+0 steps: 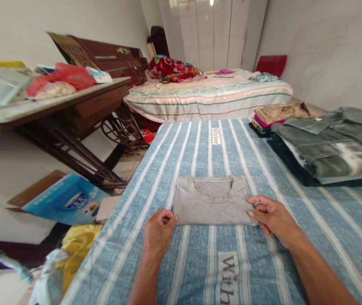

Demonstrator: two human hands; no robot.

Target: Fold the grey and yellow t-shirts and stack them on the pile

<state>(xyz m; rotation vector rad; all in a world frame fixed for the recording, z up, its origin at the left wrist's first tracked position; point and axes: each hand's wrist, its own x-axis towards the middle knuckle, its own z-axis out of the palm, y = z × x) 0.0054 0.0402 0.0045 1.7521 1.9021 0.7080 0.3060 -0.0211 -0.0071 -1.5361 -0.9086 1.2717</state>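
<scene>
A grey T-shirt (pixel 213 201), folded into a neat rectangle with its collar up, lies on the blue-and-white striped bedsheet (pixel 200 148). My left hand (pixel 157 233) is curled at the shirt's lower left corner, fingers pinched on the fabric edge. At the lower right corner my right hand (pixel 271 218) rests with bent fingers gripping the shirt's edge.
A pile of folded clothes topped by a grey-green denim jacket (pixel 330 146) sits at the right of the bed, with a smaller stack (pixel 273 116) behind it. A cluttered wooden table (pixel 57 101) stands left. Another bed (pixel 209 95) lies ahead. Boxes and bags (pixel 66 203) cover the floor left.
</scene>
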